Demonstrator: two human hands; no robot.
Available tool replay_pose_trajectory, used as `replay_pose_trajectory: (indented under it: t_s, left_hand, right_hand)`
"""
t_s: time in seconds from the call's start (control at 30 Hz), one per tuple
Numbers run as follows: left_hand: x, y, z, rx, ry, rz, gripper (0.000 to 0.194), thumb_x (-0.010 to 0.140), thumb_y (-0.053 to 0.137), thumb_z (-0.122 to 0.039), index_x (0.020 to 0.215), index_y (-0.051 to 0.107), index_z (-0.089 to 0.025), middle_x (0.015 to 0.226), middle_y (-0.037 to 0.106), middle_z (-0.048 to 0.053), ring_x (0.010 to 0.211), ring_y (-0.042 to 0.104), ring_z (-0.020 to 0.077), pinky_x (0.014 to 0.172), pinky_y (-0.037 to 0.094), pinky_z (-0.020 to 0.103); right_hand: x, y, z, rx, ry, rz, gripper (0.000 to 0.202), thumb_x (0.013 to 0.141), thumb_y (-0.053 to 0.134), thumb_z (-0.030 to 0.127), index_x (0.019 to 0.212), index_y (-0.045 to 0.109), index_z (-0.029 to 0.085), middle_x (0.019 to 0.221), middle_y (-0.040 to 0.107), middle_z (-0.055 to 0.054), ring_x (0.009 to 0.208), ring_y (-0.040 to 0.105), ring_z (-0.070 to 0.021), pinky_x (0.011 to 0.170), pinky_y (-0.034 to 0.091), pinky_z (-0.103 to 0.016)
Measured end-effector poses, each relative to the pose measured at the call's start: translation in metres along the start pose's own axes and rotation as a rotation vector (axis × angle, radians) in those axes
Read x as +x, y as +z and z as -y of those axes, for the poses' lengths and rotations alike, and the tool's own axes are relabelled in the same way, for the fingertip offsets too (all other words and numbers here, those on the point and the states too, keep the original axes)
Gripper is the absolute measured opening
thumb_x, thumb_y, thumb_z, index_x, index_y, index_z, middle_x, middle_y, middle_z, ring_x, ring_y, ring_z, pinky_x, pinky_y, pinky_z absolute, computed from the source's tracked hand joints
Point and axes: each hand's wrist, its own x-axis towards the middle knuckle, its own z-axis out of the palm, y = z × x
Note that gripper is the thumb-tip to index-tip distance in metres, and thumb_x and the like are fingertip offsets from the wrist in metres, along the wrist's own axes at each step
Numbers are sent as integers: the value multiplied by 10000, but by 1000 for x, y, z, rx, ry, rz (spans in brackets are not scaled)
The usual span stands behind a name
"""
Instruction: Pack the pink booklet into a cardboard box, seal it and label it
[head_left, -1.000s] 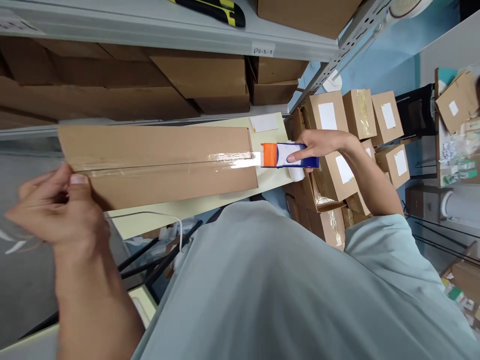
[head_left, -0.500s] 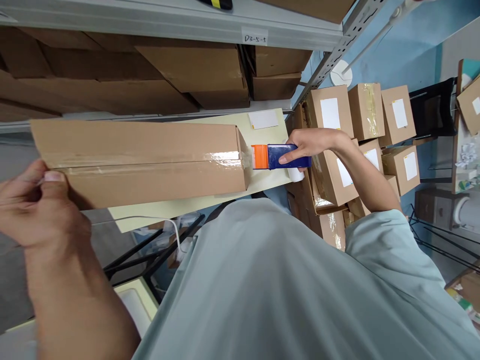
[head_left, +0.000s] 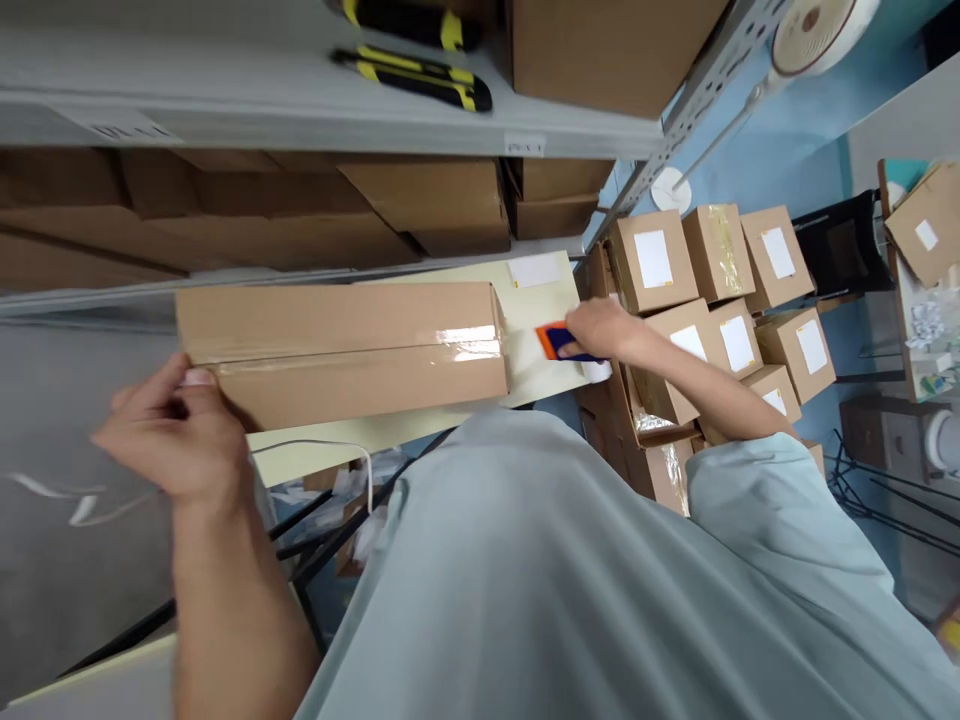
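Observation:
A long cardboard box [head_left: 322, 315] lies across the pale yellow table [head_left: 551, 290]. Clear tape [head_left: 465, 350] runs along its top seam and shines near the right end. My left hand [head_left: 176, 430] pinches the box's left end at the seam, thumb and fingers closed. To the right of the box, my right hand [head_left: 604, 328] is wrapped around a tape dispenser [head_left: 553, 341] with a dark blue body and an orange front. The dispenser stands apart from the box's right end and is partly hidden by the fingers.
Behind the table rises a metal shelf [head_left: 300, 120] with cardboard boxes on its lower level and utility knives [head_left: 420, 80] above. Labelled boxes [head_left: 679, 330] are stacked at the right. A white paper [head_left: 534, 270] lies on the table's far side. A white cable [head_left: 367, 465] hangs at the front edge.
My right hand has drawn the tape dispenser away from the box's right end and tilted it. The view has shifted, showing more of the shelf. My left hand keeps hold of the left end.

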Motion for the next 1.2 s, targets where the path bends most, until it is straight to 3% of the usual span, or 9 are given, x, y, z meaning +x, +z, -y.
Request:
replay_pose_trajectory:
  t_s: [0.17,0.27,0.37,0.57,0.7,0.9,1.0,1.1,1.2]
  left_hand:
    - [-9,-16,-20,45,40,-54,596,904,601,-334,1398,773,-49,1169,792,203,1100,738,361,1074,604,590]
    - [-11,-25,-36,95,176,-55,579,926,618,-342,1446,743,-121,1308,764,238,1214,710,439,1140,526,722]
    - [-7,-20,-72,2,357,-83,475,906,632,-272,1349,782,-187,1525,674,234,1442,606,471,1244,441,737]
    - [45,15,-180,-290,702,147,546,1078,455,-321,1570,656,-197,1664,617,168,1568,563,333,1339,448,559]
    - [86,23,-205,-270,674,175,599,1015,448,-227,1569,647,-111,1675,591,228,1582,557,373,1341,446,602]
    - [81,6,-172,-257,661,135,587,1058,458,-288,1608,629,-177,1655,625,189,1596,546,357,1357,428,597]
    - [71,-12,-140,-245,583,118,572,1059,493,-347,1589,644,-194,1657,624,187,1586,554,382,1339,441,621]
    - [62,-34,-90,-241,465,30,568,1049,560,-421,1567,659,-212,1628,649,190,1558,582,390,1321,459,614]
    - [48,-49,-36,-196,244,-19,580,1001,641,-450,1523,691,-201,1540,709,209,1466,661,398,1272,507,595]
  right_hand:
    - [-25,-1,12,-97,159,-54,529,1098,656,603,1182,799,101,1217,825,-286,1183,799,-419,925,578,-404]
    - [-46,-25,22,5,190,-310,623,1126,521,681,1299,737,124,1231,829,-255,1156,804,-413,902,579,-400]
    - [-48,-57,47,75,114,-551,589,1140,515,561,1532,578,126,1344,799,-231,1188,795,-410,915,587,-404]
    - [24,-145,150,9,-304,-697,472,1145,524,347,1552,525,106,1450,748,-237,1322,739,-352,1063,577,-400]
    - [64,-206,220,-160,-264,-680,372,1157,520,254,1485,592,93,1431,764,-207,1355,713,-299,1114,545,-354]
    - [83,-244,263,-168,-216,-688,423,1084,760,434,1425,688,194,1439,703,-113,1225,737,-274,1038,659,-497]
    - [86,-241,262,-128,-213,-753,425,1131,664,338,1504,638,134,1516,684,-173,1350,691,-300,1165,593,-490]
    - [82,-200,232,-53,-179,-829,531,1175,438,231,1659,467,16,1719,508,-287,1624,475,-349,1361,387,-496]
    - [61,-105,181,209,-153,-989,614,1175,365,300,1723,393,23,1805,393,-278,1721,345,-347,1405,327,-535]
